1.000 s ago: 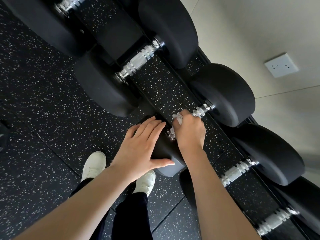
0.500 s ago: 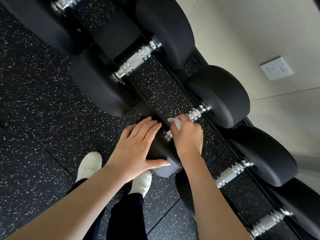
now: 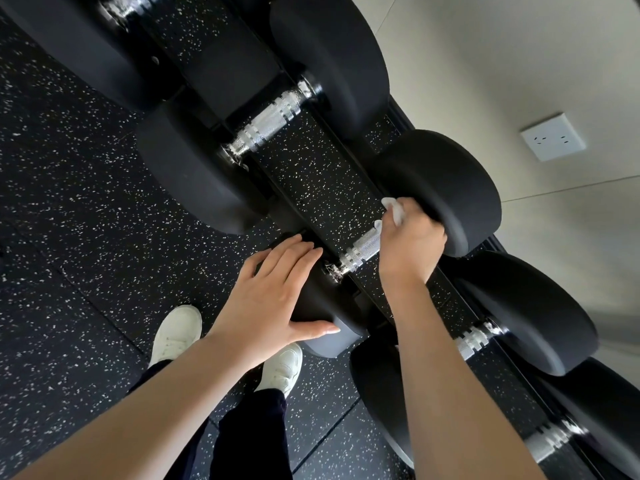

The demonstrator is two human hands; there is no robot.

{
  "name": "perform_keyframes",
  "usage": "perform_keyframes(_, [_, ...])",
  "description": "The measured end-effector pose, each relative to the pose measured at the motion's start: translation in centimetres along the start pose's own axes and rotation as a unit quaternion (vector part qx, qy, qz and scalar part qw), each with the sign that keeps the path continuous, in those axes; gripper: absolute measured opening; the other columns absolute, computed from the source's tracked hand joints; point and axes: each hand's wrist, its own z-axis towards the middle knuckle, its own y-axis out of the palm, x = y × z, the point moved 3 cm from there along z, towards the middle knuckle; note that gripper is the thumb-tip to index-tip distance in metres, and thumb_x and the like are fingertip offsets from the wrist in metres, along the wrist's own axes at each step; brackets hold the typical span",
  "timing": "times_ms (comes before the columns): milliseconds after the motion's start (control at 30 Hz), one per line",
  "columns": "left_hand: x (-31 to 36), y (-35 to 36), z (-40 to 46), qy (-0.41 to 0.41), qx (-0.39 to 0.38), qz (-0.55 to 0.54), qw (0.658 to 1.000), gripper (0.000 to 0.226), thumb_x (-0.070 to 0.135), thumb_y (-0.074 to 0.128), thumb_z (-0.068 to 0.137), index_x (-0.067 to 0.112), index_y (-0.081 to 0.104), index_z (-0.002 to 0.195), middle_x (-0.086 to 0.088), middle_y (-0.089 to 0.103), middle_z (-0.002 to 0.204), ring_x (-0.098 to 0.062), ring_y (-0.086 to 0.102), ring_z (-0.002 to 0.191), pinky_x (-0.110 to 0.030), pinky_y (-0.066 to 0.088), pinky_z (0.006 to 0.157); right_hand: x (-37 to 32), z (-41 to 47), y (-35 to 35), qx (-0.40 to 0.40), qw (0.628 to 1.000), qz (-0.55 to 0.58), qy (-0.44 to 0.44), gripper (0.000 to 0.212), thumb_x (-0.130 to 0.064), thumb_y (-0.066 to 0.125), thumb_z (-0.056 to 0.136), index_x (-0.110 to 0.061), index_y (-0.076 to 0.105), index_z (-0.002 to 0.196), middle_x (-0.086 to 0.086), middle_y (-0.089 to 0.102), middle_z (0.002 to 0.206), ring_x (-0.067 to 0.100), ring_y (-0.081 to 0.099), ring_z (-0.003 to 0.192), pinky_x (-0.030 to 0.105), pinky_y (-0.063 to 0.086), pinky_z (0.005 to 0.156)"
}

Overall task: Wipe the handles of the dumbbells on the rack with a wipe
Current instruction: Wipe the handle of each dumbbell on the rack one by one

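Now the right hand (image 3: 410, 244) is clenching the wipe (image 3: 393, 211) around the far end of a handle (image 3: 360, 252) at centre, the left hand (image 3: 273, 296) is pressing flat on its near head, while handles at eleven and five o'clock are probably waiting.

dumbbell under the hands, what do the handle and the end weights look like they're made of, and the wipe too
Handle: looks like bright chromed steel, with a knurled grip and ringed grooves that catch the light.
End weights: matte black, no glare, probably a rubber or urethane coating; what lies under it cannot be seen.
Wipe: thin, white, crumpled, likely paper or nonwoven cloth, bunched in the right hand.
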Motion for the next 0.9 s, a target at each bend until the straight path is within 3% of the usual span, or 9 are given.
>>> perform_keyframes(100, [0.0,0.1,0.0,0.001,0.0,0.001,1.0,0.093,0.078,0.04,0.074,0.012,0.047,0.138,0.0,0.048,0.14,-0.017,0.036,0.138,-0.036,0.025,0.107,-0.2,-0.7,0.1,0.079,0.996,0.028,-0.018,0.016,-0.02,0.058,0.081,-0.011,0.072,0.079,0.012,0.06,0.049,0.032,0.056,0.041,0.029,0.043,0.043])
perform_keyframes(200, [0.0,0.0,-0.1,0.007,0.002,-0.001,1.0,0.092,0.078,0.04,0.074,0.012,0.047,0.138,0.001,0.048,0.139,-0.017,0.037,0.137,-0.036,0.026,0.107,0.1,-1.0,-0.1,0.119,0.991,0.058,-0.016,0.019,-0.024,0.056,0.082,-0.013,0.072,0.079,0.007,0.063,0.053,0.025,0.057,0.043,0.026,0.043,0.042])
perform_keyframes(300, [0.0,-0.1,0.0,0.012,0.002,0.003,1.0,0.092,0.078,0.039,0.073,0.012,0.047,0.138,0.0,0.049,0.139,-0.018,0.038,0.137,-0.035,0.025,0.107,0.7,-1.8,-0.3,0.124,0.988,0.088,0.007,0.008,-0.013,0.064,0.081,-0.009,0.071,0.085,0.011,0.068,0.064,0.027,0.062,0.051,0.025,0.045,0.049])
perform_keyframes(433, [0.0,-0.3,0.1,0.022,-0.01,0.017,1.0,0.093,0.079,0.036,0.073,0.012,0.048,0.137,-0.001,0.051,0.136,-0.021,0.041,0.135,-0.036,0.025,0.105,1.8,-3.2,-0.7,0.101,0.984,0.13,0.075,0.013,-0.013,0.061,0.088,-0.002,0.065,0.094,0.013,0.069,0.071,0.028,0.066,0.058,0.024,0.047,0.053])
perform_keyframes(600, [-0.2,-1.5,0.1,0.047,-0.022,0.031,0.998,0.088,0.076,0.033,0.076,0.013,0.05,0.135,-0.003,0.053,0.135,-0.022,0.044,0.131,-0.036,0.031,0.102,1.0,-3.8,-1.8,0.033,0.977,0.191,0.091,0.012,-0.015,0.062,0.088,-0.005,0.061,0.094,-0.002,0.061,0.071,0.018,0.061,0.062,0.024,0.047,0.057])
perform_keyframes(767, [-1.8,-5.5,0.5,0.046,-0.014,0.067,0.997,0.083,0.072,0.029,0.082,0.012,0.051,0.135,-0.005,0.052,0.134,-0.025,0.048,0.129,-0.043,0.045,0.097,-3.0,-3.3,-3.4,-0.012,0.964,0.241,0.112,0.011,-0.018,0.062,0.088,-0.016,0.051,0.088,-0.014,0.054,0.066,0.0,0.055,0.058,0.009,0.042,0.049])
perform_keyframes(900, [-4.8,-9.2,1.2,0.033,-0.008,0.095,0.995,0.08,0.069,0.031,0.082,0.011,0.052,0.133,-0.007,0.052,0.134,-0.027,0.048,0.128,-0.045,0.046,0.093,-7.2,-3.4,-3.8,-0.038,0.964,0.244,0.094,0.011,-0.019,0.061,0.089,-0.014,0.051,0.086,-0.015,0.052,0.062,0.0,0.051,0.055,0.009,0.037,0.048])
